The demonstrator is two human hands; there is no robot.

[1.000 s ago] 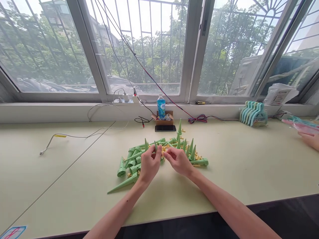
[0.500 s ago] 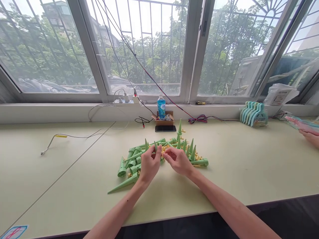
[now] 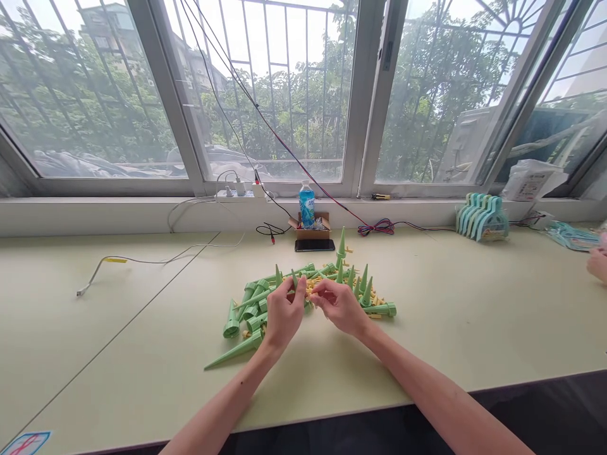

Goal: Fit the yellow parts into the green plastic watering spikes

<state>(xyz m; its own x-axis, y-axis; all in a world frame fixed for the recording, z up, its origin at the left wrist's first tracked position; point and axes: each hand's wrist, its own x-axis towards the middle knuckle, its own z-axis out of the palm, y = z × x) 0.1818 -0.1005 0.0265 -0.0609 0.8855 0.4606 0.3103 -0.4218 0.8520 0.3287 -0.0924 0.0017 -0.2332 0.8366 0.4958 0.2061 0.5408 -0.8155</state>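
A heap of green plastic cone spikes (image 3: 246, 309) and small yellow parts (image 3: 374, 297) lies mid-table. My left hand (image 3: 283, 313) is over the heap, fingers closed on a green spike whose tip pokes up beside the thumb. My right hand (image 3: 339, 306) faces it, fingertips pinched on a small yellow piece right at the left hand's fingers. Several spikes (image 3: 342, 243) stand upright behind my hands. One long spike (image 3: 232, 351) lies nearest me on the left.
A phone (image 3: 314, 244), a small cardboard box (image 3: 313, 229) and a blue bottle (image 3: 306, 203) sit by the sill. A white cable (image 3: 142, 258) trails left. Teal hangers (image 3: 481, 217) stand at the right. Another person's hand (image 3: 597, 263) shows at the right edge.
My hands have stayed together over the heap, fingers shifting slightly. The other person's hand at the right has drawn back toward the edge, and the pink items it held are gone from view.
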